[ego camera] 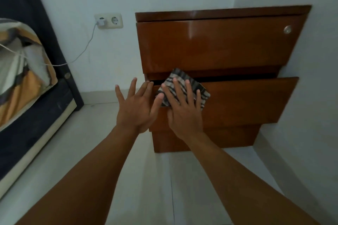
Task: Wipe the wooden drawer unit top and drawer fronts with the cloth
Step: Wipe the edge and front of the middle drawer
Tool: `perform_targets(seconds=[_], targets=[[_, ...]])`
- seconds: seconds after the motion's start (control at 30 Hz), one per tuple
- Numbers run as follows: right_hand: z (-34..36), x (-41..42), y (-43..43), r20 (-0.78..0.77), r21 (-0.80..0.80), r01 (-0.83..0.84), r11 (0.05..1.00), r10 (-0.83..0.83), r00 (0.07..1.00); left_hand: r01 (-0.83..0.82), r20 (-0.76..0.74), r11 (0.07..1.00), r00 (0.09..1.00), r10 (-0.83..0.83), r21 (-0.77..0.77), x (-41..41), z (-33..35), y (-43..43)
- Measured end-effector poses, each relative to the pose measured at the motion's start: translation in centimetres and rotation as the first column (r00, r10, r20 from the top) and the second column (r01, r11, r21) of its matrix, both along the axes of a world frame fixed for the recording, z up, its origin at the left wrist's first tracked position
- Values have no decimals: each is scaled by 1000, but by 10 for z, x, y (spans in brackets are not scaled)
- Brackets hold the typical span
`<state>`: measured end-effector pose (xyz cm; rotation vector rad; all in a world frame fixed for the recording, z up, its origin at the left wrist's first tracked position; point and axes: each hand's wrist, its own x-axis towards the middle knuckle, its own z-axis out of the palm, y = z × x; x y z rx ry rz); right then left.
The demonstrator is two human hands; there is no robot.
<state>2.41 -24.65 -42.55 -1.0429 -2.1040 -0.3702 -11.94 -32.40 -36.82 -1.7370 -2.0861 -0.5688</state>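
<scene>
1. Head view: the right hand [184, 115] lies flat with its fingers straight and spread, pressing the cloth [202, 91] against the middle drawer front [247, 102]
2. The left hand [135, 109] is released, fingers splayed and holding nothing, just beside the drawer's left edge; whether its fingertips touch the wood I cannot tell
3. The cloth, striped and folded, sits under the right fingers at the front's upper left corner, its top reaching the dark gap above the drawer
4. It looks soft and light, likely to bunch or slide on the glossy varnish, so a broad flat palm suits it better than a pinch
5. That drawer stands slightly pulled out and may shift under pressure
6. The top drawer front [210, 45] and unit top [219, 12] lie above, well clear of both hands
</scene>
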Motion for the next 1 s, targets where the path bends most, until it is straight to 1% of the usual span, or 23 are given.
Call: perform_targets(seconds=[0.07,0.17,0.23,0.33,0.43,0.6,0.67,0.77,0.8,0.87,0.97,1.0], targets=[[5,7,7,6,2,45,999,-45,999,-17,17,1000,1000,16,9,5,-3,0],[7,32,21,-29,-12,125,992,-126,992,-21,17,999,1000,21,40,6,-10,0],[6,52,31,-32,-22,148,989,-149,988,-25,31,998,999,23,53,2,-13,0],[5,92,53,-15,-7,200,980,-200,980,-24,42,995,999,20,97,3,-18,5],[5,139,73,-65,-5,257,966,-256,964,-13,39,993,999,9,113,4,-21,10],[4,209,107,-83,43,304,952,-300,950,-7,-12,993,1000,9,119,-3,-26,12],[4,229,116,-97,74,322,944,-314,944,-2,-13,993,1000,4,115,-3,-27,12],[5,246,121,-141,130,309,942,-291,946,-3,7,994,1000,3,109,-1,-26,12],[5,250,123,-163,127,312,942,-291,943,-6,12,994,1000,5,106,0,-25,12],[2,255,125,-279,61,322,945,-293,914,-13,19,995,1000,11,100,1,-26,12],[0,236,111,-541,6,280,960,-232,809,-19,37,995,999,15,93,2,-24,11],[-1,219,99,-601,4,254,967,-201,774,-17,48,995,999,13,94,3,-24,11]])
